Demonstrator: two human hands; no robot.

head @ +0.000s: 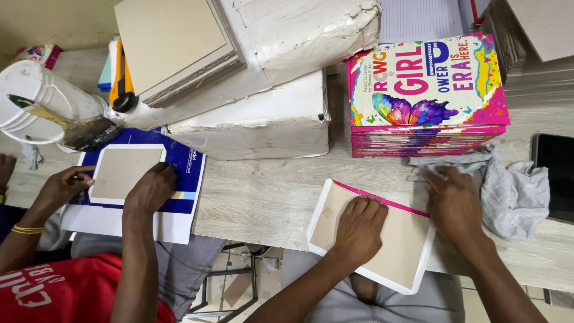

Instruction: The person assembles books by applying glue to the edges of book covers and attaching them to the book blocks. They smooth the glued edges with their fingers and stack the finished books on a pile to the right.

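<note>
My left hand [359, 230] presses flat on the grey board of a book cover [400, 251] that lies face down at the table's front edge; it has a white folded border and a pink top edge. My right hand [454, 200] rests on a grey cloth [514, 188] just beyond the cover's top right corner, fingers bunching the fabric. A stack of finished pink covers [427, 84] with a butterfly picture stands behind.
On the left, another person's two hands [149, 188] press a grey board onto a blue and white printed sheet [179, 161]. A white bucket with a glue brush [66, 122], white wrapped bundles [257, 125], stacked grey boards [170, 42] and a dark phone [553, 173] are around.
</note>
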